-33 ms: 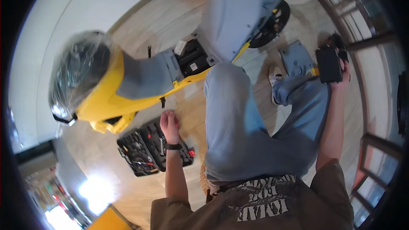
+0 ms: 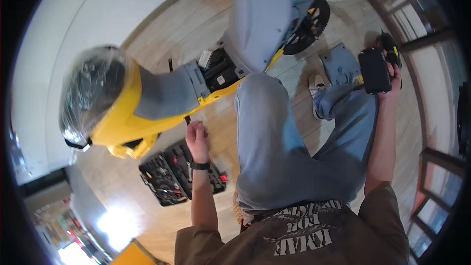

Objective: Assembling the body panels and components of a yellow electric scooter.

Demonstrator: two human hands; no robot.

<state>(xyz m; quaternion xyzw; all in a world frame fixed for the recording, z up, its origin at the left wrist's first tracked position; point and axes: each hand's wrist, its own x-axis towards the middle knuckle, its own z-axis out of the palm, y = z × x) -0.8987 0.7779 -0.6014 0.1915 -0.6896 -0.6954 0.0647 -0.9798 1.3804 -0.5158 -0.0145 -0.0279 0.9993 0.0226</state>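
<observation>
My right hand (image 2: 391,81) grips what looks like a cordless drill (image 2: 375,71), with a large black block toward me and a yellow-and-black body behind it. It is held beside my knee, out at the right. My left hand (image 2: 197,140) hovers by the near side of a yellow-and-grey electric scooter (image 2: 164,95), with its fingers curled. Whether something small is in them, I cannot make out. Beneath that hand lies an opened black tool case (image 2: 162,179) with several tools. An open compartment (image 2: 221,71) in the scooter's footboard shows black parts inside.
A grey panel (image 2: 341,64) lies on the floor by my shoe (image 2: 317,84). The scooter's seat (image 2: 93,86) is wrapped in clear plastic; its black wheel (image 2: 311,27) is at the far end. A wooden frame (image 2: 431,44) stands along the right.
My left hand has moved slightly away from me, toward the scooter's side. The drill in my right hand has turned a little, showing more of its yellow part. The view has shifted slightly.
</observation>
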